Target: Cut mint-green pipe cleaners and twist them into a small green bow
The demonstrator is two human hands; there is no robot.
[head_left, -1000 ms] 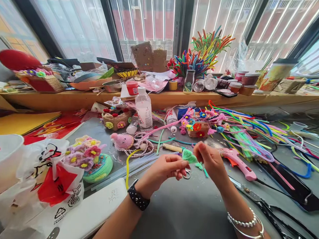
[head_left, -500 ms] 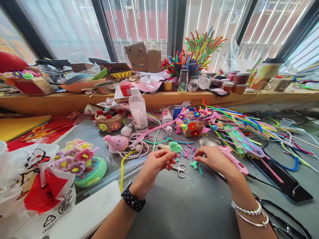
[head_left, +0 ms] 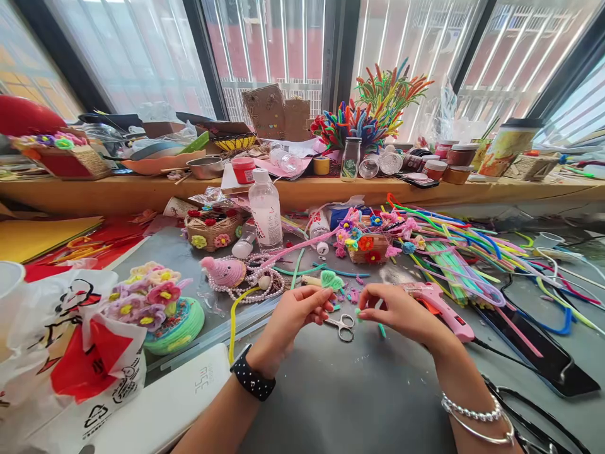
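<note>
My left hand (head_left: 302,309) is closed in a pinch on a light-green fuzzy pipe-cleaner shape (head_left: 332,280), which fans out above the fingertips. To its right, my right hand (head_left: 397,313) pinches a small green pipe-cleaner piece (head_left: 358,313), mostly hidden by the fingers. Small silver scissors (head_left: 346,328) lie on the grey table just below and between the hands, their blades partly behind my left fingers. Several pink and teal pipe-cleaner snippets (head_left: 353,295) are scattered behind them. A pink glue gun (head_left: 442,309) rests beside my right wrist.
A clear bottle (head_left: 265,217), a pink crocheted figure (head_left: 224,272) with bead strings and a flowered basket (head_left: 371,248) stand behind the hands. Loose pipe cleaners (head_left: 454,252) pile up at right near a black phone (head_left: 534,350). A white power bank (head_left: 174,403) lies front left.
My right hand has lifted the small green piece from the table and moved left toward my left hand. My left hand keeps its pinch. The view has tilted slightly.
</note>
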